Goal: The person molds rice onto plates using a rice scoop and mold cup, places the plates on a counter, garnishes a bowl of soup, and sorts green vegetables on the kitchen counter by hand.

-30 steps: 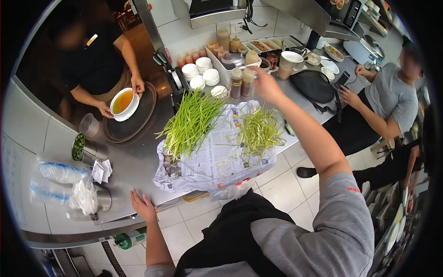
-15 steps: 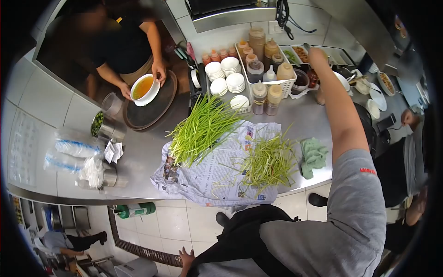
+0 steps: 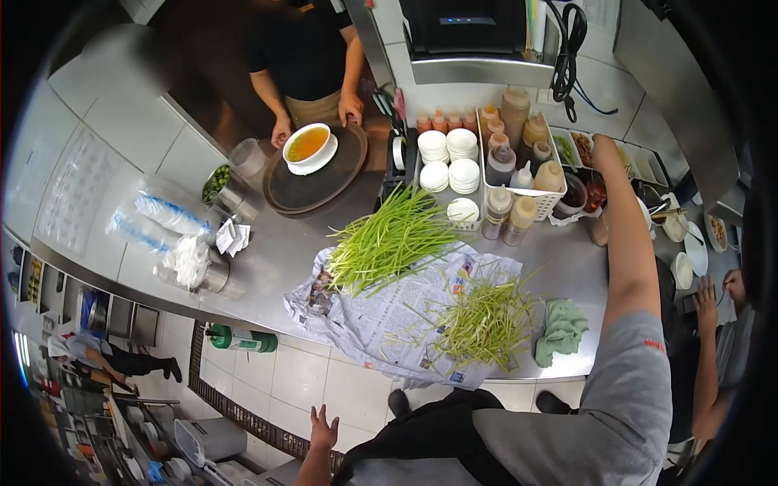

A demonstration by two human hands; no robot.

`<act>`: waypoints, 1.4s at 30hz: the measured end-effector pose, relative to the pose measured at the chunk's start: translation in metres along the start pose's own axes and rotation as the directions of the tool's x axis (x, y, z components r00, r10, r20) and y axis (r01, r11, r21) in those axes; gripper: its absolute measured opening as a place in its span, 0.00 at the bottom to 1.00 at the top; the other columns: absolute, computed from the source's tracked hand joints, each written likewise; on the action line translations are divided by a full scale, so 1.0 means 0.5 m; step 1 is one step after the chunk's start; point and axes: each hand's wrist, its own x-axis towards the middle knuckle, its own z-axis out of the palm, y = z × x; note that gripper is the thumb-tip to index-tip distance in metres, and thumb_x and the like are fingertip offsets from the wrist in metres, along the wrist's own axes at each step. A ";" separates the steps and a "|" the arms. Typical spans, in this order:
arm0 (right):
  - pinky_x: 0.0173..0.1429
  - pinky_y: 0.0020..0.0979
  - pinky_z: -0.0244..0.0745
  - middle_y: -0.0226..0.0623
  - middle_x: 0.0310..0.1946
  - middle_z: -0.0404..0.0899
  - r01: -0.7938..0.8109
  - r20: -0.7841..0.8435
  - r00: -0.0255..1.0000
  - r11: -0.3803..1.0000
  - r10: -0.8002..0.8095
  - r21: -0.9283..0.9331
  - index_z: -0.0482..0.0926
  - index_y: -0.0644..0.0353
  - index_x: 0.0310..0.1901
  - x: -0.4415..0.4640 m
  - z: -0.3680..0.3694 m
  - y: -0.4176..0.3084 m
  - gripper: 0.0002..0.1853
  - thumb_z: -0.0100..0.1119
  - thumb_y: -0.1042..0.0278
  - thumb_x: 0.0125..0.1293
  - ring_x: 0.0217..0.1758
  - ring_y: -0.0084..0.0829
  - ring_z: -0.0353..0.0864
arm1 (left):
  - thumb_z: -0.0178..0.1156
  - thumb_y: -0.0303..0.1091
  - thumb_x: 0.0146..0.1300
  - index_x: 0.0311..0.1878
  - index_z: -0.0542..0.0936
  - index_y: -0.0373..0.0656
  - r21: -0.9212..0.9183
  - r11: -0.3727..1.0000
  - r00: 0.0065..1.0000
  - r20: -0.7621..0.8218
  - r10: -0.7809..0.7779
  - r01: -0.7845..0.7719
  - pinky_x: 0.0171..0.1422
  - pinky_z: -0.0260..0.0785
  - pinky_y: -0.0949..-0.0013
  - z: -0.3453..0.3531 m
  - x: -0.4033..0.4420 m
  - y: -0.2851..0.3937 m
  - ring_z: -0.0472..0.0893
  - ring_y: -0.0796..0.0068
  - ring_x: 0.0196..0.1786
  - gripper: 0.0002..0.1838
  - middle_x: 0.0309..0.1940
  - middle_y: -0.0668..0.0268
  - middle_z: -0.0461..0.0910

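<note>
My right hand (image 3: 604,152) reaches to the far right, over small trays of toppings, beside the brown crumbly topping (image 3: 582,149). Its fingers look closed; what they hold is hidden. My left hand (image 3: 323,429) hangs low in front of the counter, empty, its fingers spread. Between my arms, long green chives (image 3: 393,241) lie on newspaper (image 3: 381,320), with a looser pile of pale green trimmings (image 3: 484,322) to their right. A crumpled green cloth (image 3: 561,332) rests by the counter's front edge.
Across the counter, a person's hands are at a round brown tray (image 3: 320,188) bearing a white soup bowl (image 3: 309,149). Sauce bottles fill a white basket (image 3: 527,174) beside stacked white dishes (image 3: 434,174). Bagged plastic items (image 3: 166,223) lie left. Another person works at right.
The soup bowl, earlier lifted by the person opposite, now sits on the round tray. My left hand has risen slightly. My right hand stays by the toppings, and the metal utensil end no longer shows.
</note>
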 end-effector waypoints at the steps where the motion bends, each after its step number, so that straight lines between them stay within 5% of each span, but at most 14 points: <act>1: 0.51 0.43 0.74 0.56 0.45 0.78 0.018 -0.165 0.986 0.992 0.002 0.122 0.78 0.65 0.51 -0.051 -0.058 -0.046 0.18 0.49 0.82 0.58 0.46 0.55 0.79 | 0.58 0.46 0.65 0.72 0.57 0.46 -0.002 1.000 1.000 -0.006 0.011 -0.011 0.68 0.64 0.53 0.000 0.008 -0.002 0.64 0.41 0.67 0.35 0.74 0.46 0.42; 3: 0.46 0.44 0.74 0.53 0.42 0.78 0.184 -0.493 0.866 0.969 -0.082 0.163 0.77 0.61 0.53 -0.170 -0.131 -0.118 0.18 0.46 0.79 0.63 0.41 0.51 0.79 | 0.58 0.45 0.65 0.71 0.58 0.46 -0.022 0.992 0.991 -0.052 0.123 -0.125 0.67 0.64 0.52 0.003 0.036 0.002 0.65 0.40 0.66 0.35 0.73 0.45 0.44; 4: 0.43 0.43 0.74 0.51 0.39 0.78 0.041 -0.326 0.939 0.903 0.112 0.428 0.76 0.63 0.51 -0.265 -0.198 -0.185 0.16 0.46 0.79 0.63 0.39 0.46 0.81 | 0.58 0.45 0.65 0.71 0.58 0.46 -0.014 0.984 0.984 -0.036 0.175 -0.175 0.67 0.64 0.52 0.014 0.047 -0.009 0.65 0.40 0.66 0.35 0.73 0.45 0.44; 6: 0.35 0.40 0.76 0.44 0.32 0.78 0.355 -0.601 0.773 0.924 -0.204 0.144 0.77 0.57 0.48 -0.423 -0.189 -0.188 0.14 0.47 0.77 0.62 0.32 0.38 0.82 | 0.60 0.40 0.64 0.70 0.60 0.45 0.001 0.931 0.921 -0.146 0.361 -0.365 0.65 0.66 0.53 0.034 0.091 -0.037 0.68 0.42 0.64 0.34 0.72 0.45 0.47; 7: 0.30 0.41 0.76 0.41 0.31 0.78 -0.002 -0.135 0.991 1.000 -0.002 -0.029 0.76 0.54 0.50 -0.530 -0.179 -0.198 0.15 0.49 0.74 0.62 0.28 0.39 0.81 | 0.60 0.39 0.63 0.68 0.63 0.45 -0.079 0.919 0.915 -0.159 0.370 -0.385 0.62 0.68 0.56 0.041 0.110 -0.029 0.70 0.45 0.63 0.32 0.69 0.44 0.54; 15: 0.25 0.36 0.79 0.37 0.25 0.79 0.034 0.103 0.995 0.988 -0.019 -0.154 0.74 0.58 0.47 -0.810 -0.084 -0.178 0.15 0.53 0.69 0.57 0.22 0.37 0.83 | 0.69 0.21 0.49 0.71 0.54 0.41 -0.711 0.675 0.870 0.190 0.455 -0.197 0.65 0.66 0.66 -0.019 0.133 -0.055 0.60 0.55 0.68 0.47 0.70 0.58 0.49; 19: 0.27 0.35 0.79 0.38 0.29 0.79 -0.178 0.163 0.966 0.972 0.202 -0.150 0.74 0.60 0.49 -0.851 -0.114 -0.216 0.16 0.53 0.68 0.58 0.30 0.36 0.84 | 0.57 0.23 0.64 0.66 0.68 0.45 -0.185 0.868 0.853 0.179 0.490 -0.460 0.51 0.71 0.67 -0.066 0.166 -0.008 0.74 0.66 0.47 0.26 0.47 0.53 0.76; 23: 0.40 0.32 0.79 0.41 0.41 0.76 -0.101 0.016 0.994 0.956 0.110 -0.274 0.74 0.61 0.46 -0.955 -0.098 -0.284 0.14 0.53 0.68 0.57 0.46 0.36 0.78 | 0.63 0.36 0.60 0.62 0.72 0.44 -0.225 0.767 0.689 0.339 0.640 -0.601 0.53 0.74 0.65 -0.085 0.162 0.071 0.79 0.59 0.52 0.26 0.53 0.51 0.76; 26: 0.51 0.34 0.74 0.40 0.44 0.74 -0.045 0.014 0.999 0.973 0.050 -0.225 0.74 0.59 0.42 -1.000 -0.139 -0.299 0.11 0.54 0.69 0.56 0.49 0.38 0.75 | 0.60 0.31 0.64 0.59 0.74 0.40 -0.340 0.485 0.385 0.322 0.865 -0.806 0.47 0.75 0.67 -0.125 0.018 0.225 0.82 0.67 0.43 0.20 0.49 0.58 0.80; 30: 0.50 0.36 0.73 0.42 0.41 0.75 -0.175 -0.087 0.976 0.954 0.201 0.242 0.75 0.61 0.40 -1.035 -0.150 -0.267 0.12 0.59 0.76 0.51 0.48 0.42 0.76 | 0.55 0.33 0.68 0.62 0.72 0.43 -0.669 0.501 0.276 0.421 0.864 -0.549 0.51 0.73 0.69 -0.079 -0.045 0.380 0.82 0.71 0.46 0.20 0.51 0.63 0.79; 34: 0.43 0.42 0.73 0.45 0.35 0.77 -0.231 0.022 0.928 0.528 0.372 0.818 0.75 0.60 0.37 -1.066 -0.290 -0.352 0.10 0.65 0.74 0.54 0.41 0.46 0.79 | 0.47 0.49 0.72 0.69 0.63 0.45 -0.820 0.572 0.151 0.567 0.809 0.012 0.58 0.70 0.64 -0.111 -0.159 0.551 0.77 0.67 0.56 0.27 0.61 0.60 0.72; 37: 0.58 0.38 0.72 0.47 0.52 0.76 0.070 -0.019 0.996 0.579 -0.093 0.812 0.72 0.55 0.58 -1.077 -0.339 -0.392 0.23 0.55 0.77 0.59 0.56 0.46 0.76 | 0.39 0.59 0.72 0.69 0.61 0.45 -0.771 0.509 0.261 0.618 0.741 0.382 0.60 0.70 0.59 -0.083 -0.228 0.659 0.75 0.65 0.58 0.32 0.62 0.59 0.69; 40: 0.60 0.41 0.69 0.41 0.51 0.76 0.047 0.021 0.994 0.593 -0.106 0.804 0.72 0.55 0.58 -1.003 -0.384 -0.349 0.24 0.51 0.80 0.57 0.57 0.43 0.75 | 0.35 0.61 0.72 0.67 0.63 0.45 -0.757 0.489 0.298 0.633 0.714 0.434 0.61 0.69 0.58 -0.034 -0.308 0.754 0.75 0.63 0.58 0.33 0.60 0.61 0.71; 42: 0.56 0.40 0.65 0.37 0.51 0.75 0.294 -0.247 0.953 0.749 -0.178 0.593 0.73 0.50 0.58 -0.954 -0.375 -0.309 0.22 0.49 0.73 0.60 0.55 0.35 0.74 | 0.36 0.60 0.72 0.66 0.64 0.46 -0.867 0.460 0.342 0.499 0.796 0.194 0.62 0.67 0.60 0.009 -0.356 0.802 0.73 0.65 0.59 0.31 0.59 0.64 0.71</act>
